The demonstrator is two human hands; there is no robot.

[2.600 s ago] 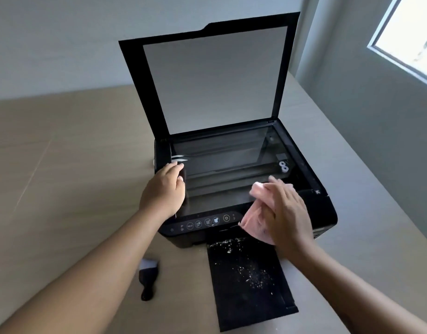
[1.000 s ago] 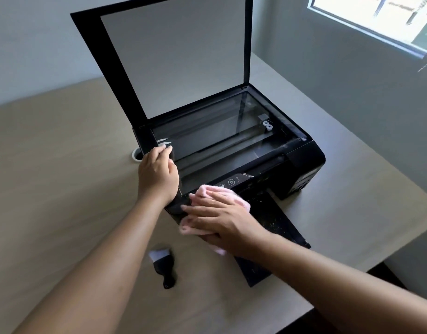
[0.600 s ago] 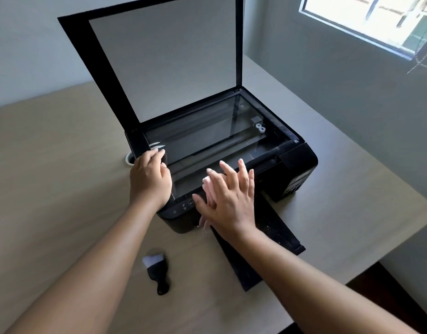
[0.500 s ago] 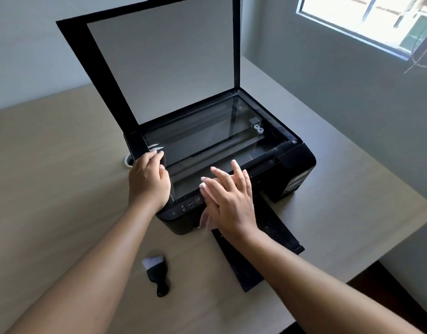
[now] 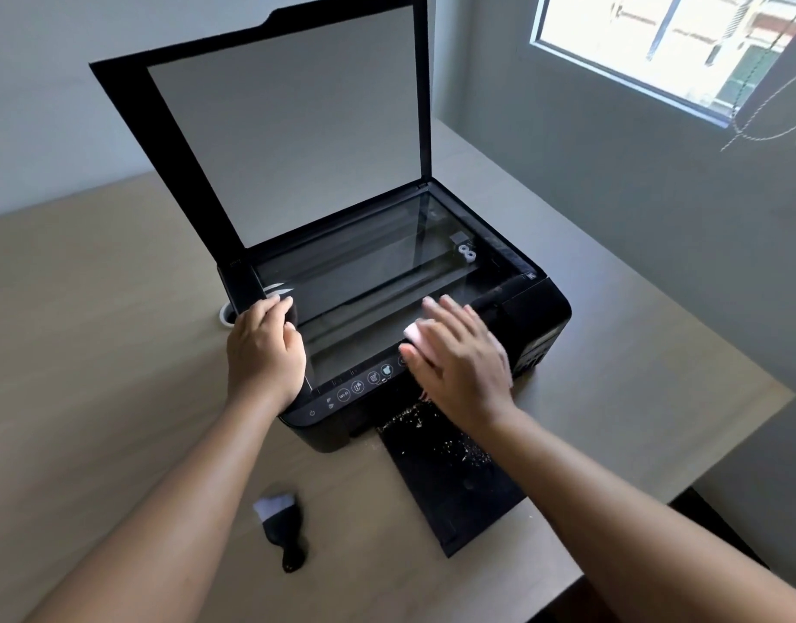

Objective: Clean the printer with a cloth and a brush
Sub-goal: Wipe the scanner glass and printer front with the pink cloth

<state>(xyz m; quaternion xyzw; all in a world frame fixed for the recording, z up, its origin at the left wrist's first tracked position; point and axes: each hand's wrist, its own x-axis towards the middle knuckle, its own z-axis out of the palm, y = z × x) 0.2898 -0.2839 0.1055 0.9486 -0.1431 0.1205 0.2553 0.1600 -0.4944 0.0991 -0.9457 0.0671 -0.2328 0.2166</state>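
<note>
Black flatbed printer (image 5: 539, 317) on a light wooden table (image 5: 95, 308), scanner lid (image 5: 279, 128) raised upright, glass (image 5: 364, 281) exposed. Left hand (image 5: 265, 348) curled over the front-left corner of the scanner bed, fingers bent around the edge, gripping the printer only. Right hand (image 5: 459, 357) flat, fingers spread and blurred, pressed down on a pink cloth (image 5: 415, 330) at the front-right edge of the glass, above the control panel (image 5: 355, 388). Output tray (image 5: 450, 487) pulled out in front, speckled with pale debris. Small black brush (image 5: 283, 528) with pale bristles lying on the table, left of the tray, apart from both hands. Window (image 5: 674, 42) at upper right.
</note>
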